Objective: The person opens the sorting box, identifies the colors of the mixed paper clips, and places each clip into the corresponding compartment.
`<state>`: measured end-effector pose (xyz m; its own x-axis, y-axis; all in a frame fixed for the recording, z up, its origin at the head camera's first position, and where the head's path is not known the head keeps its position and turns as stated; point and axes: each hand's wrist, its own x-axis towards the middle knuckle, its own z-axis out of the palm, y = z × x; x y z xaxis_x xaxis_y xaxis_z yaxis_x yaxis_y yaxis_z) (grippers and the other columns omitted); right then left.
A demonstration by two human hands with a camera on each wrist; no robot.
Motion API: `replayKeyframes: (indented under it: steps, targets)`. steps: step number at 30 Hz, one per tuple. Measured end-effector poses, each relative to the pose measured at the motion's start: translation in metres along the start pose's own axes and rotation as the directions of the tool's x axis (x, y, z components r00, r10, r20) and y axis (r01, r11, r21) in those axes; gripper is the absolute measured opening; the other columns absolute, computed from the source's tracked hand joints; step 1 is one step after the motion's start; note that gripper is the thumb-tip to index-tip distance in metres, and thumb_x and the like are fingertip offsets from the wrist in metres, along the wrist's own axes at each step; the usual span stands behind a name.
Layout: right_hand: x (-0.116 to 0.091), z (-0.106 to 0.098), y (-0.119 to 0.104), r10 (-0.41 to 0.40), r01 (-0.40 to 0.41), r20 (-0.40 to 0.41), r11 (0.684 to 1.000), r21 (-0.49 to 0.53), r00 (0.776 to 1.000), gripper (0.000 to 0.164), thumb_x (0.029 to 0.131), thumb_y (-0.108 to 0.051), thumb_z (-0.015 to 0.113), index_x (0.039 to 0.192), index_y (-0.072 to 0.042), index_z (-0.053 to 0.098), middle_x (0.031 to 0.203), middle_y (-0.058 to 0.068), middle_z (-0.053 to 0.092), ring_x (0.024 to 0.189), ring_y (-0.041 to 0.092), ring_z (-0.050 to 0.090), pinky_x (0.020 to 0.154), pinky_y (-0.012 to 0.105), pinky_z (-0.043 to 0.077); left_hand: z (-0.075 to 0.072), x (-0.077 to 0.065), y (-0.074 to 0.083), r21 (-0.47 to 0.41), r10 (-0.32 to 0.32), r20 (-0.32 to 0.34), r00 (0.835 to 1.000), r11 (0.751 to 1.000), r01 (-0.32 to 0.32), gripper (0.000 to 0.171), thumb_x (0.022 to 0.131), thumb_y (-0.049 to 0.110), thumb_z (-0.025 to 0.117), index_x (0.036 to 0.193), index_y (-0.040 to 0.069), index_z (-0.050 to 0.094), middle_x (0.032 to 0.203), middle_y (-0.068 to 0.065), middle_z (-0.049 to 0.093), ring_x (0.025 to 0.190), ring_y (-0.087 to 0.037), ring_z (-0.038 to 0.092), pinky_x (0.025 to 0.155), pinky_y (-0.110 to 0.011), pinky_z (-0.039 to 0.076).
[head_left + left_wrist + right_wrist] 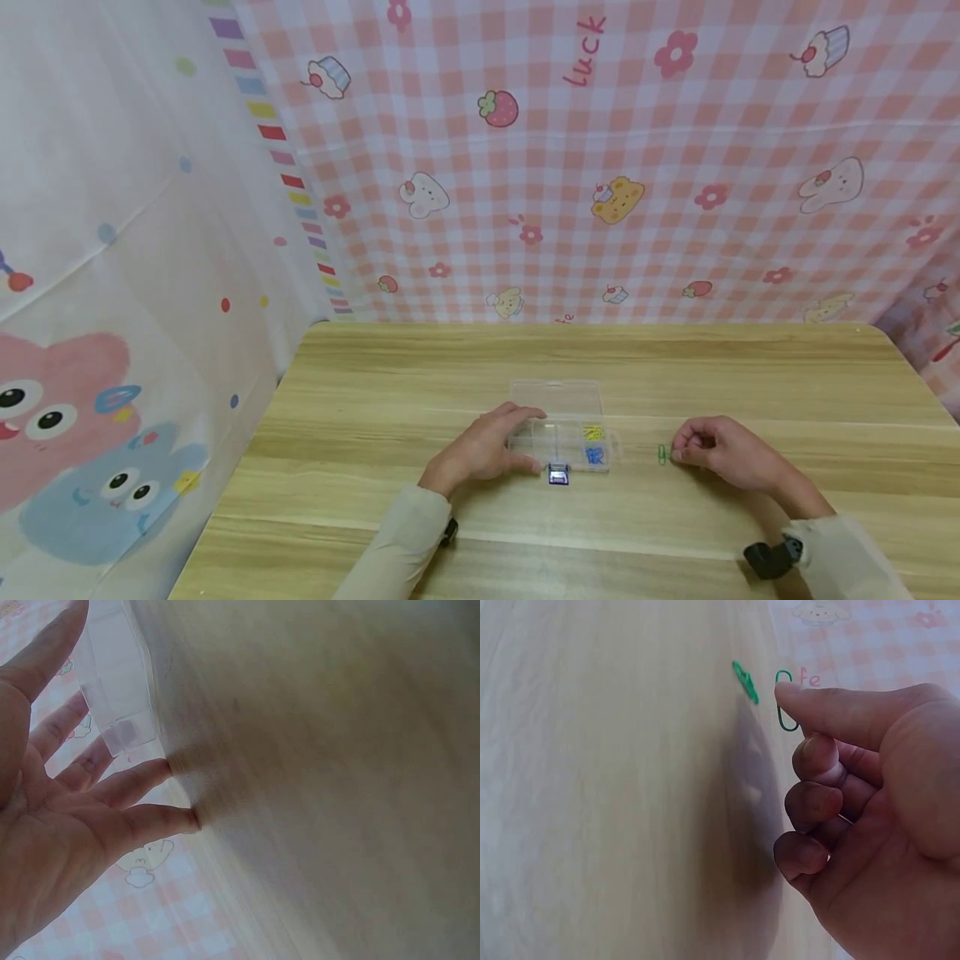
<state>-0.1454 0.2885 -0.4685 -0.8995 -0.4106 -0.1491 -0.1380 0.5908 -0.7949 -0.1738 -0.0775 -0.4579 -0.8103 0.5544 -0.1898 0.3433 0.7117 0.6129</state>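
Observation:
In the head view my left hand (487, 446) holds the left end of a clear plastic divided box (543, 454), thumb at its near edge and index finger at the far edge. The left wrist view shows that hand's other fingers spread beside the box (124, 682), two fingertips right at the tabletop. My right hand (870, 772) pinches a green paper clip (788, 730) between thumb and index finger, other fingers curled. Another green paper clip (745, 682) lies on the table just beyond, also visible in the head view as a green clip (662, 454).
The box's clear lid (555, 396) is tipped back on the far side. Its right compartments contain small yellow pieces (593, 432) and blue pieces (595, 456). A small blue-edged rectangular piece (558, 474) is at the box's front edge. A patterned cloth (562, 167) hangs behind the wooden table (375, 375).

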Motion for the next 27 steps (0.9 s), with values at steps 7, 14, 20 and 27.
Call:
replayKeyframes:
  steps: [7,14,20,27]
  targets:
    - [0.006,0.003,-0.013,0.002,-0.002,-0.021,1.000,0.001,1.000,0.005,0.095,-0.006,0.062,0.092,-0.004,0.065,0.079,0.003,0.058,0.069,0.007,0.050,0.059,0.023,0.045,0.001,0.000,-0.001,0.001,-0.002,0.002,1.000,1.000,0.002,0.067,0.083,0.037,0.079,0.143,0.029,0.050,0.138,0.000,0.052,0.120,-0.018,0.053,0.105,-0.040,0.044]
    - [0.016,0.008,-0.025,-0.010,0.010,-0.036,1.000,-0.015,0.999,0.007,0.095,-0.003,0.061,0.090,-0.006,0.065,0.080,0.004,0.060,0.069,0.009,0.052,0.059,0.024,0.046,0.001,-0.001,0.000,-0.003,-0.003,0.005,1.000,1.000,0.003,0.068,0.084,0.037,0.079,0.144,0.029,0.049,0.139,0.000,0.051,0.119,-0.017,0.053,0.104,-0.040,0.045]
    - [0.026,0.016,-0.036,-0.026,0.026,-0.032,1.000,-0.008,0.999,0.013,0.093,0.004,0.057,0.089,-0.006,0.064,0.079,0.004,0.060,0.068,0.010,0.051,0.057,0.024,0.046,0.000,-0.002,0.001,-0.012,-0.008,0.012,1.000,1.000,0.008,0.068,0.084,0.036,0.079,0.145,0.028,0.048,0.139,-0.001,0.051,0.113,-0.016,0.054,0.100,-0.039,0.047]
    - [0.037,0.023,-0.052,-0.021,0.022,-0.017,1.000,0.018,1.000,0.014,0.092,0.006,0.055,0.090,-0.004,0.064,0.077,0.003,0.056,0.066,0.013,0.050,0.053,0.024,0.043,-0.003,-0.002,0.002,0.002,-0.005,0.018,1.000,1.000,0.005,0.069,0.085,0.036,0.078,0.146,0.028,0.047,0.139,-0.001,0.051,0.111,-0.016,0.054,0.099,-0.037,0.048]
